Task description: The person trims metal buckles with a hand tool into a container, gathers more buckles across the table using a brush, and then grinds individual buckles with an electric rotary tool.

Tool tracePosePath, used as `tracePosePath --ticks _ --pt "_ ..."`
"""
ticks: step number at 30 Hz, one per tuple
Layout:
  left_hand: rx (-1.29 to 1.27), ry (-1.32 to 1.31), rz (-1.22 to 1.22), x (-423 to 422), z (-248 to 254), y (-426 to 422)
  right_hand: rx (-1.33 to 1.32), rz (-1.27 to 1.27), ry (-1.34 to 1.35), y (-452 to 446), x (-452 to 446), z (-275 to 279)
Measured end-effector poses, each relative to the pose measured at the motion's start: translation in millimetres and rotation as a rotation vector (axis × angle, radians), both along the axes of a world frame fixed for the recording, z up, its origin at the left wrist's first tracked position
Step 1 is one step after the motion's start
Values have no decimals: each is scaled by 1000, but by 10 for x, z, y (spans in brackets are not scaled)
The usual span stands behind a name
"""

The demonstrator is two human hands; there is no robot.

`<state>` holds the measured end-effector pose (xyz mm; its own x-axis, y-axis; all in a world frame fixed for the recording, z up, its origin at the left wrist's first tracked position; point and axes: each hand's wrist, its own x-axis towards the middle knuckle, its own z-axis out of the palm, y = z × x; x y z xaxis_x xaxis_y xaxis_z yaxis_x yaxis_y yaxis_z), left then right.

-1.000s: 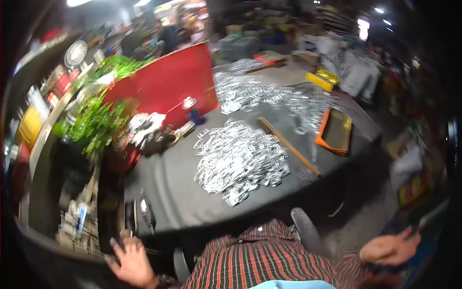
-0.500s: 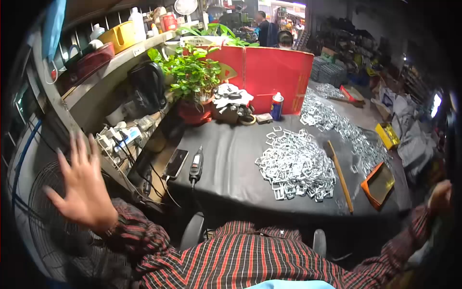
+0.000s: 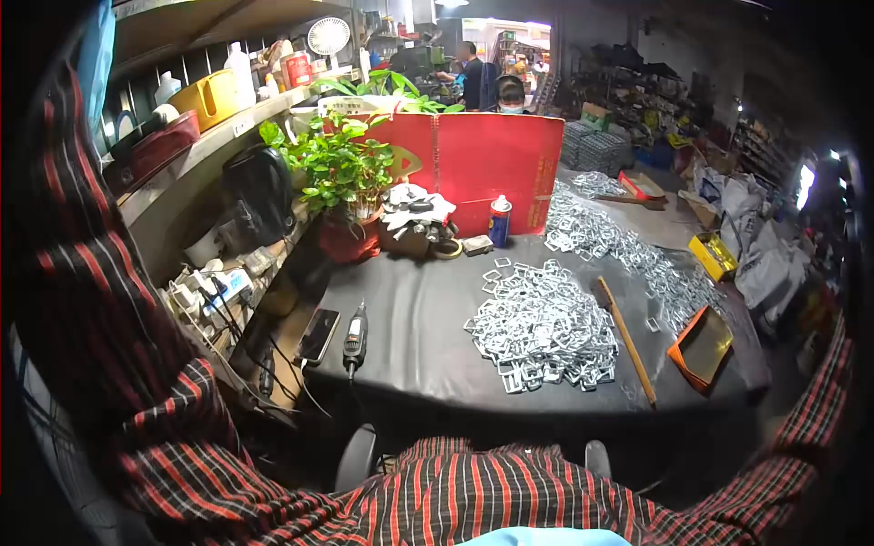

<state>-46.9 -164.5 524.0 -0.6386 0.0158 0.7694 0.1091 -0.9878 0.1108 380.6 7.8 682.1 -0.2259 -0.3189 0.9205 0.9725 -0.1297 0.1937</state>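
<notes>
Both my hands are outside the view, and only my striped sleeves show. My left sleeve (image 3: 100, 273) rises along the left edge, in front of the shelf side. My right sleeve (image 3: 815, 409) reaches up at the right edge. A pile of small silvery metal buckles (image 3: 546, 328) lies on the black-covered table (image 3: 428, 355) before me. Right of the pile is a long wooden-handled brush (image 3: 628, 346), then an orange tray (image 3: 701, 350). A black rotary tool (image 3: 356, 341) and a phone (image 3: 318, 335) on a white cable lie at the table's left.
A red cardboard panel (image 3: 492, 164) stands at the back, with a spray can (image 3: 499, 221) and a potted plant (image 3: 341, 168) before it. More metal buckles (image 3: 628, 246) spread to the right, beside a yellow box (image 3: 713, 257). Two people are beyond the panel.
My left hand, open and raised before, has gone up out of view, leaving the sleeve. My right hand has left the view at the right edge. The camera view has shifted slightly.
</notes>
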Motion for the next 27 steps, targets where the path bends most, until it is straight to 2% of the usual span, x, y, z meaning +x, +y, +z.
tracePosePath --ticks 1,2,10,15,16,20,26,27 --pt "9 12 -51 -11 12 124 99 -34 -131 28 93 129" --pt "19 25 -102 -50 18 236 106 -40 -125 79 -18 46" --pt "82 141 -512 -101 54 981 268 -745 -156 284 -901 -489" --pt "115 259 -772 40 229 1278 336 -1203 -126 -472 -1475 -822" --pt "118 281 -826 118 285 1318 343 -1296 -122 30 -1390 -838" --pt "133 362 -1016 258 393 1426 373 -1648 -106 429 -1654 -1028" --pt "156 485 -1234 458 597 1228 408 -2119 -52 205 -2373 -1205" --pt "153 495 -1273 534 467 1275 409 -2198 -56 353 -2481 -1316"
